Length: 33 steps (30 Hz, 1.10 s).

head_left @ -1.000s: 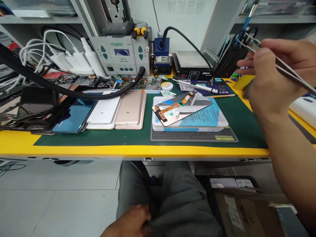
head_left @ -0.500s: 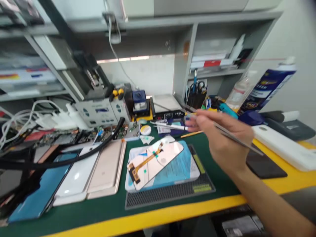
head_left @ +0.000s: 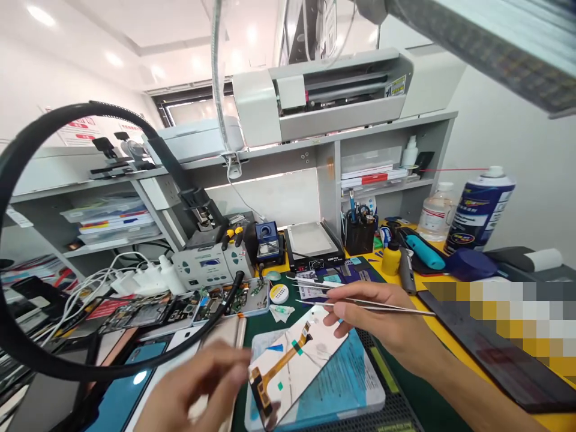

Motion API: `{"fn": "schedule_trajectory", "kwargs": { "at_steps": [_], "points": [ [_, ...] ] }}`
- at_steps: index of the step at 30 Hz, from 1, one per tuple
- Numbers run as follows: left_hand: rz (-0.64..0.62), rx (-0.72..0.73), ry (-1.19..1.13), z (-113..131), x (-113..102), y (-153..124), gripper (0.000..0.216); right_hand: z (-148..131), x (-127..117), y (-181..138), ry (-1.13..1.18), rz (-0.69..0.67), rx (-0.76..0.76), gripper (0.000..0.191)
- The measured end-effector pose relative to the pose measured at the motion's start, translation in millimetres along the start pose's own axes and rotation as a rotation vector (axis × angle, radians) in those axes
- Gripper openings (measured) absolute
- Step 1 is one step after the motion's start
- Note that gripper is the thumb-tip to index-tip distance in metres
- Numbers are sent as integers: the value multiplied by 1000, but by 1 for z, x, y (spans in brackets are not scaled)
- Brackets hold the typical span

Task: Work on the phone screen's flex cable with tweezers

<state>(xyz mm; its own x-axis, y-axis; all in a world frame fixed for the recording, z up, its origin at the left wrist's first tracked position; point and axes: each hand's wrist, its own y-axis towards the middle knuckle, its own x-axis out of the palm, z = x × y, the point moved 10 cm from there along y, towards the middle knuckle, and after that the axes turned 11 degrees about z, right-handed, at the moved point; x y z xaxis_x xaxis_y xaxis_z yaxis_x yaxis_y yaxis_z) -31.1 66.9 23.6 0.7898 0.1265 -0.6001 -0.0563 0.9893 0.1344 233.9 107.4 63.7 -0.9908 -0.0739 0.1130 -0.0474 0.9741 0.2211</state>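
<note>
holding a phone screen panel (head_left: 294, 360) at its lower left edge with left hand (head_left: 198, 384), fingers curled round the edge, panel tilted face-down over a blue-printed box (head_left: 342, 384) on the green bench mat (head_left: 407, 390). showing its back, with orange flex cable (head_left: 281, 365) running along it down to the connector end by the left fingers. pinching thin metal tweezers (head_left: 360, 305) in right hand (head_left: 387, 324), tips pointing left, just above the panel's top edge, not touching cable or panel as far as visible. judging progress: panel picked up and steadied, tool in hand, nothing yet lifted or peeled off the back; work on the flex looks not begun. sitting behind: soldering station (head_left: 209, 267), hot plate (head_left: 312, 243), spray can (head_left: 479, 210), gold phone back (head_left: 225, 333) left of the box.
</note>
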Motion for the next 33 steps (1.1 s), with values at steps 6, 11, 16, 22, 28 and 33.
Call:
{"fn": "schedule_trajectory", "kwargs": {
  "at_steps": [6, 11, 16, 22, 28, 33],
  "points": [
    [-253, -194, -558, 49, 39, 46, 45, -20, 38, 7, -66, -92, -20, 14],
    [-184, -255, -752, 41, 40, 53, 32, -19, 58, 13, -153, -109, -58, 10],
    [-164, -291, -781, 31, 38, 51, 29, -4, 59, 12, -164, -110, -66, 10],
    [-137, -281, -798, 28, 39, 51, 32, 7, 62, -1, -194, -134, 14, 11],
    [-110, -52, -394, 23, 26, 55, 30, 4, 28, 12, -104, -18, 23, 15],
    [-229, 400, 224, 43, 46, 42, 16, 8, 12, 25, -91, -33, 120, 24]
  ]
}}
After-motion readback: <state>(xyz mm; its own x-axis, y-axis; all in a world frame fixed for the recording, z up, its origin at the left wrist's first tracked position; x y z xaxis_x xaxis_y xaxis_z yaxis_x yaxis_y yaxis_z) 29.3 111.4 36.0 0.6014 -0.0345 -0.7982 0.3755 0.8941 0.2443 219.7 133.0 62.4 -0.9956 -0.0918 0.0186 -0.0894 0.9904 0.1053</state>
